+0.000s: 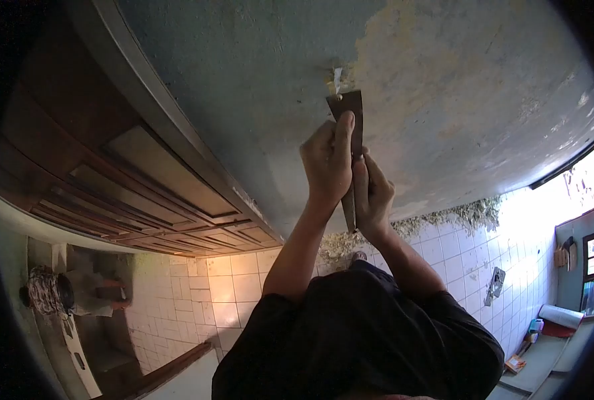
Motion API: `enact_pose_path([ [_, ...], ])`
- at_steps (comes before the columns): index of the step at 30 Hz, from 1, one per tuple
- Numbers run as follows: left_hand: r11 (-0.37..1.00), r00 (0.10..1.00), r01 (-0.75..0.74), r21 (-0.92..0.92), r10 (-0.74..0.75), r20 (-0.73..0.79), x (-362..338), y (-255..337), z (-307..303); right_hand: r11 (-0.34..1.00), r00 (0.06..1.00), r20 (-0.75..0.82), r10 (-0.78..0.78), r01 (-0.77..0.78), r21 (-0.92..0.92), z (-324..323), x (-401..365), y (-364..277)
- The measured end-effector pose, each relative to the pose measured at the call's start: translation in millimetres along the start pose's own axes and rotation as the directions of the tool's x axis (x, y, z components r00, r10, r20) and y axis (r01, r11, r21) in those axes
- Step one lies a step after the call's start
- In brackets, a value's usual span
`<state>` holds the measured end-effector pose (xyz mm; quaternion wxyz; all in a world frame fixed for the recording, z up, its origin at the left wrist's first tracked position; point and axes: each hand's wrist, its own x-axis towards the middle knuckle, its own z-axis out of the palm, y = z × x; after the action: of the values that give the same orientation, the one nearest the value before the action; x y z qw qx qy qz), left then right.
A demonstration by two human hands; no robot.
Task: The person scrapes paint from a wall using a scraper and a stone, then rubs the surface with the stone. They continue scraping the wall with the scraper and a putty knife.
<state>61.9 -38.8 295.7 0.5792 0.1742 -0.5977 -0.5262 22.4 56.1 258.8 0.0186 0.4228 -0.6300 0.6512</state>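
Both hands are wrapped around a scraper with a flat, dark blade and a long narrow handle. My left hand is higher up, its thumb pressed along the blade. Lower down, my right hand closes on the handle, whose end sticks out below. The blade's wide edge is at the wall, just beneath a small pale chipped spot. Blue-green paint covers the wall's left part, while a patchy grey and yellowish surface shows on the right.
A brown panelled wooden door with its frame stands at the left. Scraped paint flakes lie along the wall's foot on the white tiled floor. A flat metallic item is on the tiles at right. A shelf at far right holds several things.
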Motion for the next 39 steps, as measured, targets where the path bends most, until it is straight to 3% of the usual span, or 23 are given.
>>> enact_pose_path([
  [3, 0.998, 0.999, 0.038, -0.043, -0.038, -0.004, 15.6, 37.6, 1.0, 0.999, 0.999, 0.04, -0.013, 0.014, -0.032, -0.2, 12.9, -27.2],
  [4, 1.0, 1.0, -0.027, 0.012, 0.027, 0.007, 14.2, 28.7, -3.5, 0.999, 0.999, 0.036, -0.019, 0.021, -0.032, -0.6, 8.3, -24.5],
  [8, 0.999, 0.999, -0.025, 0.036, 0.024, 0.033, 9.8, 10.2, -6.7, 0.997, 0.998, -0.007, -0.062, 0.062, -0.037, 4.4, 5.0, -19.9],
  [11, 0.991, 0.993, -0.11, 0.081, 0.107, 0.04, 32.1, 49.9, -2.9, 0.999, 1.0, 0.001, 0.013, -0.013, 0.037, 8.4, 24.7, -52.2],
  [13, 0.994, 0.997, 0.047, -0.1, -0.041, 0.066, 44.3, 81.6, 2.4, 0.995, 0.999, 0.015, -0.029, 0.028, 0.092, 9.4, 36.5, -63.8],
  [14, 1.0, 0.996, -0.022, 0.013, 0.02, 0.089, 45.7, 86.0, -2.7, 0.995, 0.999, 0.009, -0.033, 0.032, 0.094, 8.4, 34.8, -63.8],
  [17, 0.986, 0.994, -0.1, 0.133, 0.092, 0.059, 25.8, 48.0, -2.7, 0.999, 0.999, 0.001, -0.038, 0.038, -0.006, 2.3, 19.3, -50.0],
  [18, 0.993, 0.999, -0.028, 0.118, 0.023, 0.048, 20.1, 46.4, 0.4, 0.998, 0.998, -0.03, -0.055, 0.056, 0.025, 3.5, 15.0, -44.6],
  [21, 0.997, 0.996, -0.078, -0.009, 0.078, 0.042, 32.1, 44.4, 8.3, 1.0, 0.999, -0.048, -0.012, 0.013, 0.025, -0.1, 16.8, -43.0],
  [23, 0.991, 0.991, -0.125, -0.043, 0.127, 0.035, 46.1, 63.1, 13.1, 0.992, 0.997, -0.068, -0.033, 0.041, 0.121, 1.8, 36.8, -60.4],
  [25, 0.989, 0.996, 0.007, -0.148, 0.007, 0.094, 52.0, 69.3, 12.9, 0.986, 1.0, -0.023, 0.017, -0.013, 0.167, -1.6, 36.3, -63.9],
  [28, 0.992, 0.993, -0.103, -0.073, 0.107, 0.055, 33.1, 45.0, 11.8, 0.97, 1.0, 0.001, 0.003, -0.003, 0.244, 1.5, 18.2, -50.1],
  [29, 0.99, 0.991, -0.115, -0.078, 0.12, 0.054, 31.0, 45.6, 15.2, 0.964, 0.998, -0.056, 0.014, 0.001, 0.265, 4.6, 12.9, -45.4],
  [31, 0.978, 0.996, 0.091, -0.189, -0.089, 0.019, 26.1, 63.3, 21.3, 0.959, 0.993, -0.111, 0.038, -0.005, 0.283, 5.8, 14.9, -44.2],
  [33, 0.969, 0.99, 0.138, -0.205, -0.126, 0.068, 37.5, 79.4, 21.5, 0.964, 0.999, -0.042, -0.011, 0.022, 0.266, 0.1, 26.7, -57.3],
  [35, 0.961, 0.984, 0.16, -0.225, -0.137, 0.117, 45.2, 81.5, 16.9, 0.96, 0.999, -0.042, 0.033, -0.02, 0.279, -1.7, 32.4, -66.4],
  [37, 0.998, 0.99, -0.02, -0.062, 0.029, 0.137, 47.8, 68.8, 12.4, 0.959, 0.986, -0.064, -0.156, 0.167, 0.229, 2.7, 35.2, -51.2],
  [39, 0.999, 0.992, -0.027, -0.035, 0.031, 0.12, 31.1, 52.4, 10.3, 0.974, 0.988, -0.042, -0.149, 0.154, 0.165, -3.1, 18.0, -47.7],
])
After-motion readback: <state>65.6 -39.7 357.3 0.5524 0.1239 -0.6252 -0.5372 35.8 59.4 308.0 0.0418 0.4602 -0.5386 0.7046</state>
